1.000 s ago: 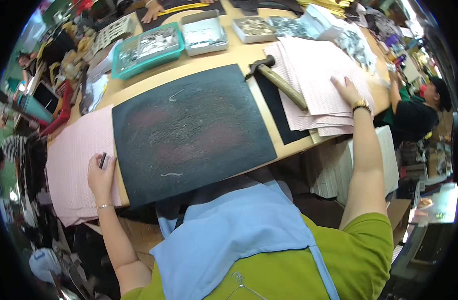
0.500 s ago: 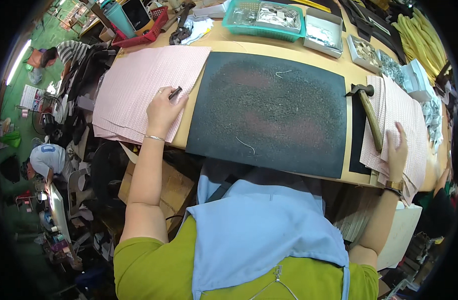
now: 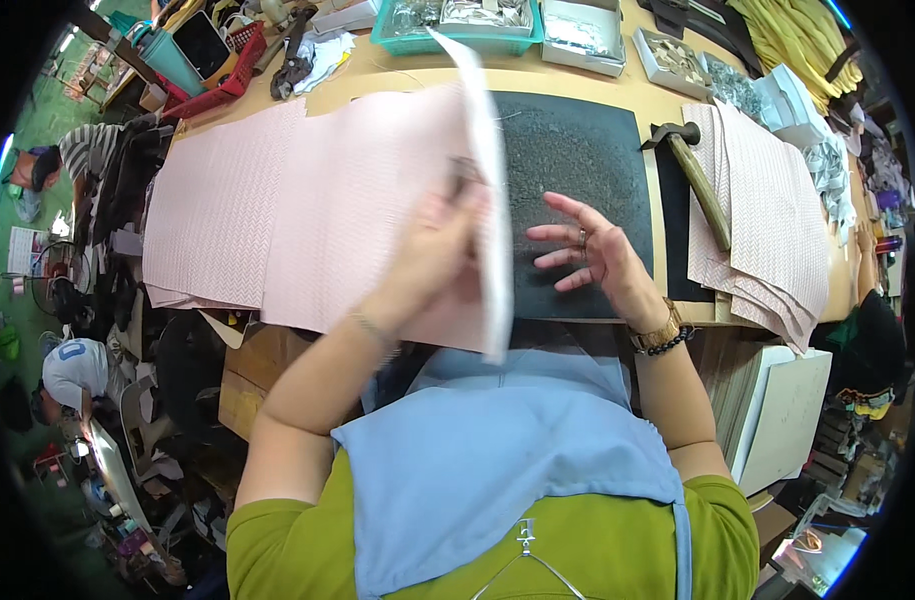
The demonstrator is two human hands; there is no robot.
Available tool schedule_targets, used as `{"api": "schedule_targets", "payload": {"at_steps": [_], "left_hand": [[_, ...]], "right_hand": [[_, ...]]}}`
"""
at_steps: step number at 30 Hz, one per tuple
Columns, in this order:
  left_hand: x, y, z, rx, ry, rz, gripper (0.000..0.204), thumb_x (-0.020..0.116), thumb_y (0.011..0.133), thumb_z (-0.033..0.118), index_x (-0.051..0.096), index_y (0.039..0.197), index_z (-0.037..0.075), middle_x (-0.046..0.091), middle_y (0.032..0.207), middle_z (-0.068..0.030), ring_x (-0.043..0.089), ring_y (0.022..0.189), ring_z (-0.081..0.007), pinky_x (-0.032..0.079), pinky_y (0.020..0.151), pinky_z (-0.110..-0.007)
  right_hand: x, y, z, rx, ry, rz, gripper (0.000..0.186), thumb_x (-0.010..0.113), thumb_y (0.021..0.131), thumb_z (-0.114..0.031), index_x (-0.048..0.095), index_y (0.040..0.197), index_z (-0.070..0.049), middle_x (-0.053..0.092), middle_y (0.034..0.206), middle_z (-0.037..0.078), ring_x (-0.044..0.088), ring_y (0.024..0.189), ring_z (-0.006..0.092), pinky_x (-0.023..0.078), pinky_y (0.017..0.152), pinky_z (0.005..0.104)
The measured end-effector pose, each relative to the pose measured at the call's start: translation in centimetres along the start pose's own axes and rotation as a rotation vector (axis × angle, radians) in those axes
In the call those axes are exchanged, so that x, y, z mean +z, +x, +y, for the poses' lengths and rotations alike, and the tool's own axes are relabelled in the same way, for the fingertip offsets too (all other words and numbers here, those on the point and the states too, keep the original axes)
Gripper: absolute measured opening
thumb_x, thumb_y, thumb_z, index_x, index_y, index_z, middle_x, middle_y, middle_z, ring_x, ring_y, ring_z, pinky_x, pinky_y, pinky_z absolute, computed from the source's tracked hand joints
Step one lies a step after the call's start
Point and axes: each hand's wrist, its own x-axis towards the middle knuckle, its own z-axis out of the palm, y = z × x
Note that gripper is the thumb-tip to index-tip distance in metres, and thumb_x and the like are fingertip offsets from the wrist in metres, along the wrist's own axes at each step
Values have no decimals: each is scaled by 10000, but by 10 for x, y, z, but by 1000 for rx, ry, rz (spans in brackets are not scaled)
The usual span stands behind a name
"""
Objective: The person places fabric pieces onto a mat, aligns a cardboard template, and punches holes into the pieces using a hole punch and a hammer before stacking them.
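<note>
A pink woven-textured sheet point(image 3: 367, 190) is held by its right edge in my left hand point(image 3: 432, 245), closed on it. That edge is lifted and curls upward, blurred by motion, with the white underside showing. A small dark rod-like tool point(image 3: 463, 174) also sits in my left hand, too smeared to name. My right hand point(image 3: 607, 255) hovers above the black mat point(image 3: 577, 150), fingers spread and holding nothing. The sheet hides the mat's left part. Left of the held sheet lies a stack of similar pink sheets point(image 3: 212, 210).
Right of the mat, a hammer point(image 3: 699, 185) with a wooden handle rests by another pile of pink sheets point(image 3: 777, 220). Along the back stand a teal basket point(image 3: 457, 46), white boxes of small parts point(image 3: 582, 40) and a red basket point(image 3: 232, 85). People are at the left and right.
My left hand has moved right from the left stack, bringing a pink sheet partly over the mat. My right hand has left the right-hand pile and come in over the mat.
</note>
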Motion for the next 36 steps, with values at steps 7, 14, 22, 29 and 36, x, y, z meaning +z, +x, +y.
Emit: {"api": "schedule_targets", "payload": {"at_steps": [7, 14, 22, 29, 36], "left_hand": [[52, -1, -42, -207, 143, -368, 294, 553, 1062, 296, 614, 1265, 92, 652, 977, 15, 585, 734, -17, 513, 593, -191], [-31, 24, -8, 316, 467, 10, 196, 645, 988, 106, 638, 1143, -13, 663, 981, -25, 584, 824, -64, 501, 682, -241], [-114, 54, 21, 132, 323, 176, 207, 627, 1011, 199, 631, 1090, 8, 616, 909, 20, 493, 646, -58, 438, 601, -252], [-52, 97, 24, 329, 884, 73, 254, 686, 950, 273, 654, 1044, 38, 644, 825, -24, 557, 606, -114, 462, 608, -286], [-36, 143, 9, 320, 1032, 52, 276, 725, 909, 246, 649, 1041, 16, 721, 969, -59, 636, 855, -124, 494, 780, -271]], "right_hand": [[-36, -17, 17, 206, -159, 266, 662, 727, 943, -191, 394, 1458, 56, 714, 955, 90, 686, 762, 108, 557, 605, 221], [-69, -41, 25, -36, -1, 512, 568, 679, 982, -212, 463, 1418, 81, 681, 1156, 116, 659, 946, 129, 518, 823, 235], [-59, -35, 18, 12, -572, 526, 614, 738, 899, -96, 461, 1420, 75, 692, 1197, 153, 672, 1057, 187, 512, 941, 288], [-63, -34, 15, 67, -850, 660, 765, 804, 827, -160, 446, 1491, -35, 608, 802, 49, 548, 698, 122, 469, 648, 305], [-67, -31, 26, 43, -682, 644, 771, 807, 835, -145, 438, 1505, -51, 567, 787, -4, 493, 679, 79, 429, 630, 245]]}}
